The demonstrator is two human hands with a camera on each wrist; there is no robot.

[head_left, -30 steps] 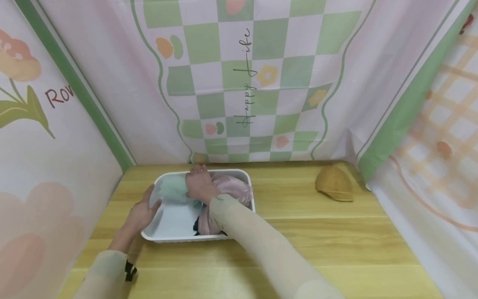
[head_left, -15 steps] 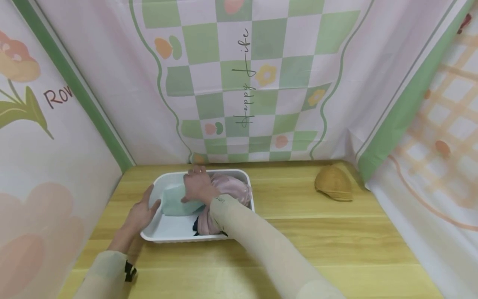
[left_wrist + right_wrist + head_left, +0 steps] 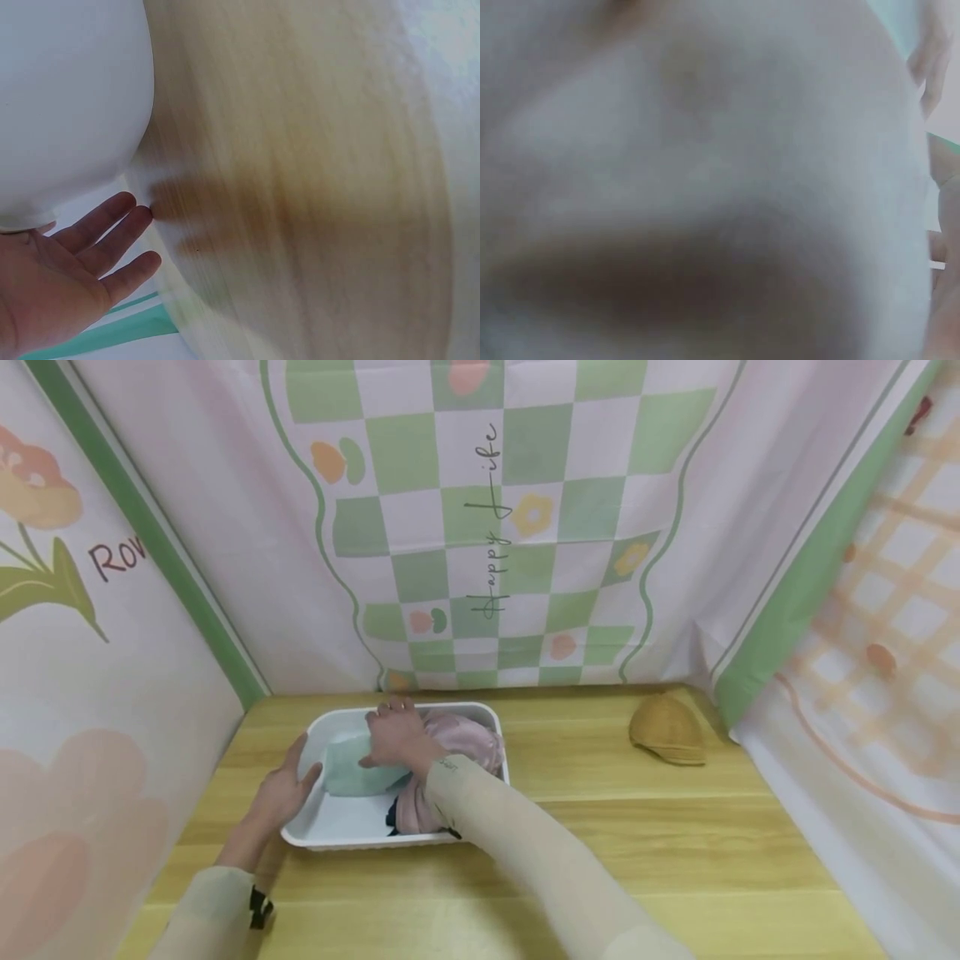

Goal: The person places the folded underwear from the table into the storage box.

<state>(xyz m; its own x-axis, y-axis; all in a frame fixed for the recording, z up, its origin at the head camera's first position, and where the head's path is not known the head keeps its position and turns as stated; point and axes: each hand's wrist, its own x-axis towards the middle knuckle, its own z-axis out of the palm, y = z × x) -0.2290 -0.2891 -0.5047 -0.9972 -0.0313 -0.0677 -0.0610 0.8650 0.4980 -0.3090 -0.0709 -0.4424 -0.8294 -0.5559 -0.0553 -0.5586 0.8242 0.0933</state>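
A white plastic tray [image 3: 337, 818] stands on the wooden table. My left hand [image 3: 279, 793] holds its left end, thumb over the rim and fingers outside; the left wrist view shows the lower fingers spread beside the outer wall. Inside the tray, my right hand [image 3: 393, 739] grips a mint-green cloth item [image 3: 348, 768], with its thumb on the near side and its other fingers toward the far rim. Pink satiny fabric [image 3: 465, 735] fills the tray's right part, partly under my right forearm. The right wrist view is mostly blurred pale fabric.
A mustard-yellow brimmed hat [image 3: 667, 731] lies at the table's far right. A checkered curtain [image 3: 498, 568] hangs behind the table [image 3: 600, 835], with printed cloths on both sides. Something dark [image 3: 392, 817] shows beside the pink fabric.
The mint-green item has shifted toward the near side of the tray and its lower edge shows more squarely. My right hand has moved slightly left. The left hand stays at the tray.
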